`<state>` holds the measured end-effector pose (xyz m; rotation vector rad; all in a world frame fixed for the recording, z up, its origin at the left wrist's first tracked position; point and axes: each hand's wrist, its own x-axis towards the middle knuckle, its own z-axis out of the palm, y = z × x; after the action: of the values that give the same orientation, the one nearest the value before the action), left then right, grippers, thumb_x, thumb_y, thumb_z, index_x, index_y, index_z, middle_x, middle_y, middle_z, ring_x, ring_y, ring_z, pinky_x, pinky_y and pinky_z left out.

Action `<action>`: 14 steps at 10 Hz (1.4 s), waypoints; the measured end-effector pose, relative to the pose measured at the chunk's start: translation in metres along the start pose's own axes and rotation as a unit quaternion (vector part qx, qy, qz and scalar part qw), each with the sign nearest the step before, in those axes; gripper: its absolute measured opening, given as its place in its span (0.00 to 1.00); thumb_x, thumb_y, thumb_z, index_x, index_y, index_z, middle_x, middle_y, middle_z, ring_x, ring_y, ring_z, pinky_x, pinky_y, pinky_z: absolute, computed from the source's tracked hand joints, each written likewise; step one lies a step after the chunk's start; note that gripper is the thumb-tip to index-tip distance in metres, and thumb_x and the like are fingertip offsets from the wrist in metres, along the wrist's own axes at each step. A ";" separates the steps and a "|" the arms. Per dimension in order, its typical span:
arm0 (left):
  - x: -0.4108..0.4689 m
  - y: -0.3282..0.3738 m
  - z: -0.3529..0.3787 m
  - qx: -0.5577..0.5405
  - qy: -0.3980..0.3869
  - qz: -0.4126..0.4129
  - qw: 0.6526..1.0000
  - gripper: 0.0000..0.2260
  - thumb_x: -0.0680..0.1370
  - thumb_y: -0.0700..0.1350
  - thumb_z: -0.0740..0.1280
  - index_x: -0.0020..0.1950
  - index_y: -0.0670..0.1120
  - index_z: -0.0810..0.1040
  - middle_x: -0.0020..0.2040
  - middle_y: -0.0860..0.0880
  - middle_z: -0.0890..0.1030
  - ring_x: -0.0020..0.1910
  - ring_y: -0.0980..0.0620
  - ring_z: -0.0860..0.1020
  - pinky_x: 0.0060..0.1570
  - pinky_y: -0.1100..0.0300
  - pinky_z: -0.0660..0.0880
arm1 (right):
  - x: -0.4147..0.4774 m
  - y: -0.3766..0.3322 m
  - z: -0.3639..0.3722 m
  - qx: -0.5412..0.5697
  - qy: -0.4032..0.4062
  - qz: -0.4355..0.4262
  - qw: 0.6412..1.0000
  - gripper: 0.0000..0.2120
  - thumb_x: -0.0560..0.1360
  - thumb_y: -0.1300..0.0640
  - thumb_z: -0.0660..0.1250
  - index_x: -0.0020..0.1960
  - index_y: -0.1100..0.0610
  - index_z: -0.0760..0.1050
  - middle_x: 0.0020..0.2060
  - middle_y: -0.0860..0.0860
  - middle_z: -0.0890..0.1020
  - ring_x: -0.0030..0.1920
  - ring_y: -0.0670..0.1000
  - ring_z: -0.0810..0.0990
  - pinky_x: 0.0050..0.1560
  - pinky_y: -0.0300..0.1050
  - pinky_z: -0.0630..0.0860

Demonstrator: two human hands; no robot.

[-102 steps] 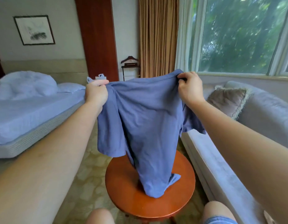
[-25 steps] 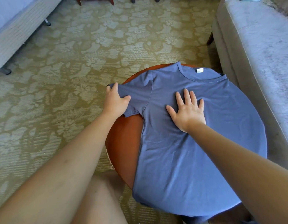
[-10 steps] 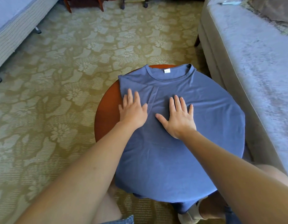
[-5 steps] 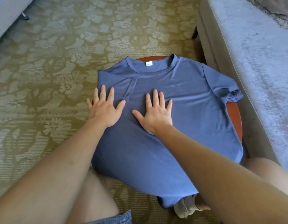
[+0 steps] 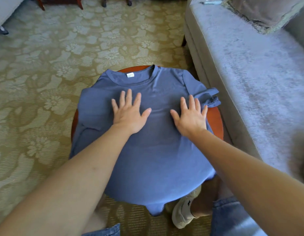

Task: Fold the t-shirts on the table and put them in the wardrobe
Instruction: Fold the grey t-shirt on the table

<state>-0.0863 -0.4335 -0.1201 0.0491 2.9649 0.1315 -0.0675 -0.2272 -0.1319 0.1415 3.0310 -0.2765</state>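
Left hand (image 5: 130,114) — palm down, flat, fingers straight and spread, thumb out to the right. Right hand (image 5: 190,119) — same pose, thumb out to the left; thumbs apart, not touching. Left forearm (image 5: 90,167) and right forearm (image 5: 241,164) bare, reaching from near to far.

Floral olive-gold carpet (image 5: 45,65) covers the floor. Grey plush sofa (image 5: 250,82) runs along my right. Tasselled brown-grey cushion (image 5: 260,9) at its far end. Small pale object (image 5: 209,2) on the seat near the cushion, too blurred to name. Bed corner (image 5: 4,11) top left, dark foot (image 5: 3,31) under it. Red-brown wooden legs (image 5: 40,5) at the top edge, castors (image 5: 129,1) just beside them. My beige shoe (image 5: 182,213) on the carpet at the bottom, denim hem (image 5: 233,217) near it.
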 end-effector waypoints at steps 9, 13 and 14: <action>0.012 0.093 0.034 -0.021 0.043 -0.009 0.999 0.30 0.80 0.64 0.49 0.80 0.53 0.53 0.81 0.48 0.46 0.79 0.48 0.43 0.75 0.40 0.42 | 0.078 0.121 -0.012 0.517 -0.001 0.258 0.816 0.18 0.75 0.56 0.69 0.64 0.59 0.75 0.50 0.53 0.79 0.52 0.54 0.78 0.50 0.46 0.76; 0.012 0.093 0.035 -0.031 0.052 -0.009 0.998 0.30 0.80 0.63 0.51 0.79 0.52 0.55 0.81 0.48 0.48 0.79 0.48 0.45 0.75 0.40 0.43 | 0.066 0.122 -0.009 0.523 0.146 0.217 0.811 0.18 0.74 0.67 0.60 0.60 0.56 0.76 0.37 0.45 0.75 0.45 0.48 0.78 0.54 0.43 0.76; 0.011 0.093 0.035 -0.031 0.051 -0.009 0.998 0.30 0.80 0.63 0.51 0.79 0.52 0.55 0.81 0.48 0.48 0.79 0.48 0.45 0.75 0.40 0.43 | 0.067 0.124 -0.012 0.521 0.159 0.212 0.811 0.15 0.74 0.65 0.58 0.54 0.51 0.76 0.40 0.47 0.77 0.46 0.51 0.80 0.55 0.51 0.79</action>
<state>-0.0891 -0.3372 -0.1478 0.0073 3.0601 0.2297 -0.1224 -0.0982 -0.1488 0.9822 2.5870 -1.9609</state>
